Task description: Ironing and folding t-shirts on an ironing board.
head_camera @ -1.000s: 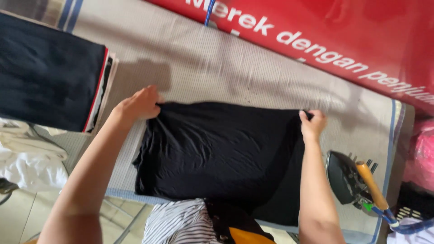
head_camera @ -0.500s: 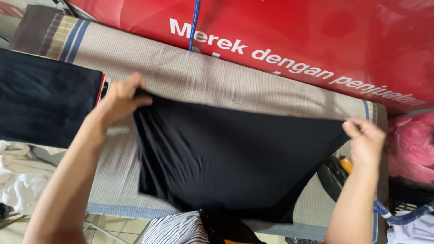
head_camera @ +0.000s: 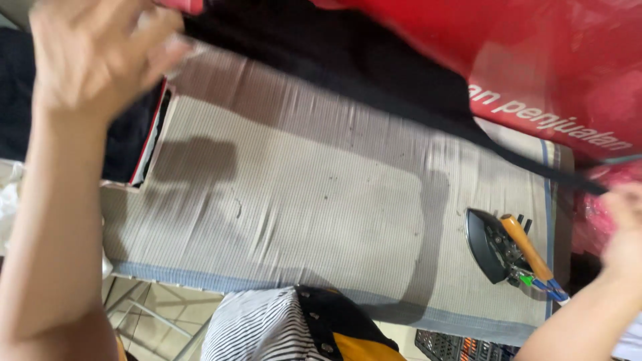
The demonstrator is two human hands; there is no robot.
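Garment: the black cloth (head_camera: 374,73) is up off the ironing board (head_camera: 301,200), stretched along the top of view from 11 o'clock to 3 o'clock.
Long axis: runs hand to hand, sloping down toward the right.
Left hand (head_camera: 93,60): at 10 o'clock, blurred; its grip looks closed on the cloth's upper end, but I cannot tell for sure.
Right hand (head_camera: 625,234): at 3 o'clock, by the cloth's thin tail; grip too smeared to tell.
Nearer hand: both at the ends.
Count: one cloth, one iron (head_camera: 508,247) at 4 o'clock, two hands.

free: middle of ironing board (head_camera: 281,200) | obstacle: iron (head_camera: 505,247) at right end
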